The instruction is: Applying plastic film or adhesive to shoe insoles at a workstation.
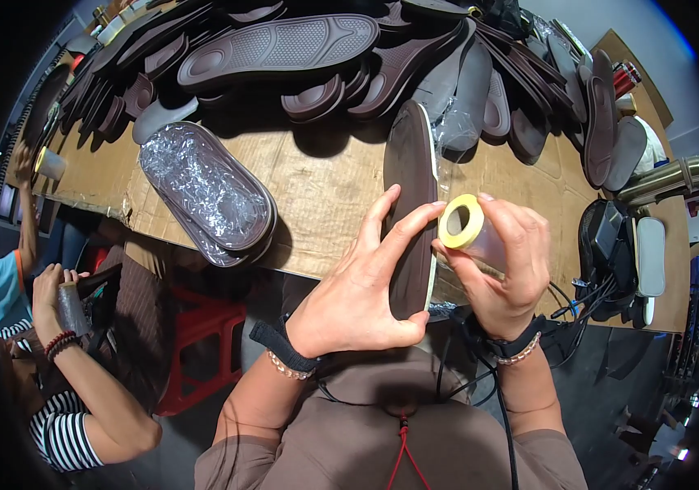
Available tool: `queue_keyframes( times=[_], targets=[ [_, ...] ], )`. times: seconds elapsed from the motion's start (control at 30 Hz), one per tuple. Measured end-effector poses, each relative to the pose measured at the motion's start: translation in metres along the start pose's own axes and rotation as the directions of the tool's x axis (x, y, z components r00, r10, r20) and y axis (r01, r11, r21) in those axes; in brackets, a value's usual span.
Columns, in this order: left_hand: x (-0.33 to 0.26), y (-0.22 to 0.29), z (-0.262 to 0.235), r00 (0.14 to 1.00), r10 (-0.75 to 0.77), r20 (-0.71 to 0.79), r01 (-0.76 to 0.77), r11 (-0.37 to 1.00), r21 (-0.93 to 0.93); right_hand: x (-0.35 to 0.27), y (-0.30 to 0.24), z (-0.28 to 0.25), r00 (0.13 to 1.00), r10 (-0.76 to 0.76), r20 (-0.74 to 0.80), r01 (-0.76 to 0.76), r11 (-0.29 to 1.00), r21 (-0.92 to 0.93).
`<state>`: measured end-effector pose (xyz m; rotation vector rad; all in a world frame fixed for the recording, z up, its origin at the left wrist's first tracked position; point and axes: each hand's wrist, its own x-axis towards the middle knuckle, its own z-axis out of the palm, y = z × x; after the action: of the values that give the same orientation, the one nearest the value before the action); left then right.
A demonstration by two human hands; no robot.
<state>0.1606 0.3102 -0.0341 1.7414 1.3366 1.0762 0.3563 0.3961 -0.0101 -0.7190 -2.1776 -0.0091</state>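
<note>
A broad worktable sheathed in scuffed brown cardboard spans the view, its surface creased and stained. Heaped along its far side is a pile of dark brown moulded shoe soles; the largest shows a dimpled footbed with a round heel hollow and a smooth Y-shaped ridge. Any marking on them is too small to read. At the left edge sits a co-worker in a black-and-white striped sleeve, beside a red plastic stool.

On the table's left half lies a stack of brown soles wrapped in crinkled, glossy clear film. Right of it, directly before the person, a long brown sole with a pale edge stands tilted, its pale side toward the right. The left hand spreads over this sole, thumb well apart from the fingers; whether it clamps the sole, I cannot tell. Its index fingertip reaches the rim of the roll on the right.

The right hand closes thumb and fingers around that roll, a short cylinder of clear film with a yellow ring-shaped end and hollow core, just right of the tilted sole. Smallest are the translucent round-bead bracelets on both wrists, next to black fabric bands.
</note>
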Motion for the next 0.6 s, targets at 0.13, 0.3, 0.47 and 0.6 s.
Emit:
queue_keyframes(
  times=[0.13, 0.3, 0.47, 0.6],
  targets=[
    [0.0009, -0.0008, 0.0008, 1.0, 0.019, -0.003, -0.019, 1.0, -0.002, -0.0003, -0.0006, 0.0005, 1.0, 0.008, 0.003, -0.008, 1.0, -0.011],
    [-0.0002, -0.0007, -0.0003, 1.0, 0.004, 0.004, -0.004, 1.0, -0.017, -0.0002, -0.0006, 0.0016, 1.0, 0.006, 0.009, -0.006, 1.0, -0.015],
    [0.0008, 0.0012, 0.0013, 1.0, -0.001, -0.015, 0.0, 0.998, -0.061, 0.0023, -0.0035, -0.0008, 0.999, 0.028, 0.037, -0.027, 1.0, -0.009],
    [0.0054, 0.001, 0.0079, 0.997, -0.009, -0.082, 0.004, 0.998, -0.058, 0.0049, -0.0042, -0.0033, 0.998, 0.026, 0.059, -0.025, 1.0, -0.018]
  ],
)
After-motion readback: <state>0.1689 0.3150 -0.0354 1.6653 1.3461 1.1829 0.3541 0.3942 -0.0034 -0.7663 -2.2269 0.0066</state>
